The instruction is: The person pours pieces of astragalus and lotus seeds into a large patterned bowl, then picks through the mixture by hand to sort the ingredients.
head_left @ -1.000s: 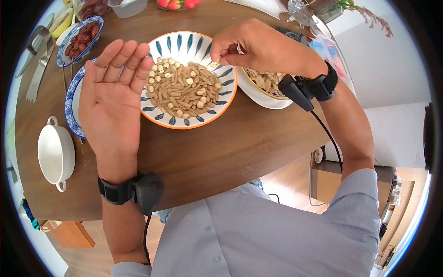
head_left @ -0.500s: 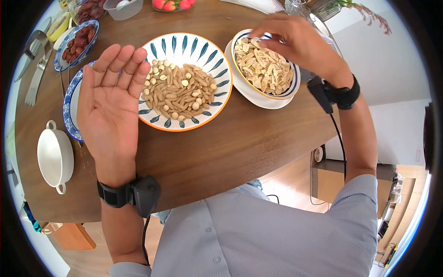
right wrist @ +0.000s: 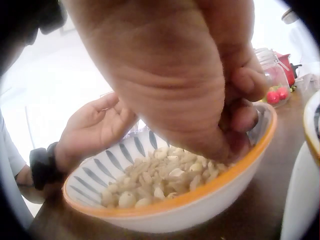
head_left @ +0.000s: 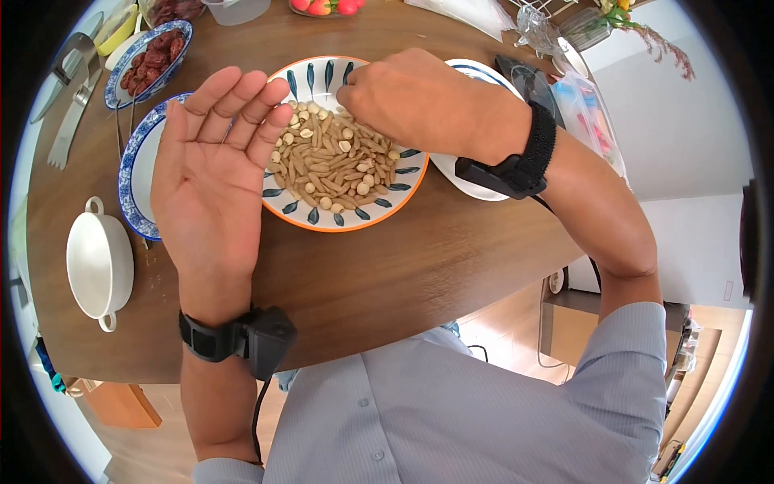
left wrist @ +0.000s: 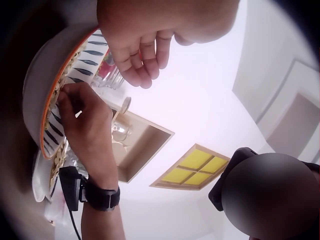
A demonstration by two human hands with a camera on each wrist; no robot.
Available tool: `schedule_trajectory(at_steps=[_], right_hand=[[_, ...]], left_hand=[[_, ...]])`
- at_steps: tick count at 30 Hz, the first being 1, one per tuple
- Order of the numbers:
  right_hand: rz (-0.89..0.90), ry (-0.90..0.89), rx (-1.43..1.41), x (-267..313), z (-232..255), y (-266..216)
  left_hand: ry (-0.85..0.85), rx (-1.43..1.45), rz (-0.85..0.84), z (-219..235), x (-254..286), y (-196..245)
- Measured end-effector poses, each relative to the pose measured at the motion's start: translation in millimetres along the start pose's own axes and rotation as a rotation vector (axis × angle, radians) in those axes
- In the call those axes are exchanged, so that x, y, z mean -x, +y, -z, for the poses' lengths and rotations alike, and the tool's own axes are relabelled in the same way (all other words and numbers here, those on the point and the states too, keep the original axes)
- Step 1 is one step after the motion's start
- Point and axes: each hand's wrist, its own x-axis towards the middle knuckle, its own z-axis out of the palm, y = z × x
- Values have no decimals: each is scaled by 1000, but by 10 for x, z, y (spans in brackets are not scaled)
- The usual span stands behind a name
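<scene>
My left hand [head_left: 214, 173] is held palm up with relaxed fingers, left of the striped bowl [head_left: 284, 202]. Nothing lies in its palm. Brown oblong pieces [head_left: 322, 171] and round pale seeds [head_left: 326, 202] like lotus seeds fill the bowl's bottom. Over the bowl's right side, my right hand [head_left: 435, 105] reaches down with curled fingers. In the right wrist view its fingertips [right wrist: 240, 142] are drawn together just inside the orange rim; I cannot tell whether they pinch anything. Pale dried slices [left wrist: 59, 162] sit in another bowl beyond the right wrist, mostly hidden in the head view.
A white plate [head_left: 472, 184] lies under the right wrist. Left of the bowl are a blue-rimmed plate [head_left: 133, 181], a white two-handled pot [head_left: 98, 264], a fork [head_left: 72, 129] and a dish of red dates [head_left: 153, 63]. A container of red fruit [head_left: 326, 6] stands at the back.
My right hand went from the striped bowl, pinching a pale piece, to the bowl of slices on the right, then back over the striped bowl. My left hand stays raised, palm up.
</scene>
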Motion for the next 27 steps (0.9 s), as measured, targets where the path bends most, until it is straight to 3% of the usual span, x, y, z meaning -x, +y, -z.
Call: schedule_trajectory(at_steps=[10, 15, 19, 20, 22, 23, 25, 27], right_hand=[[17, 39, -153, 21, 11, 50], [-37, 32, -438, 107, 25, 147], [-100, -6, -444, 266, 134, 129], [-109, 64, -445, 314, 127, 113], [-115, 141, -445, 371, 152, 64], [-68, 241, -366, 382, 187, 30], [-16, 353, -294, 368, 247, -45], [36, 414, -137, 331, 315, -124]], left_hand=[[51, -43, -19, -16, -4, 4], [54, -53, -19, 11, -5, 11], [63, -74, -16, 10, -5, 8], [60, -74, -12, -3, -3, -4], [-20, -461, -30, -54, 5, -10], [-23, -468, -32, -109, 11, -31], [30, -1101, 6, -310, 26, -137], [0, -1157, -23, -362, 55, -202]])
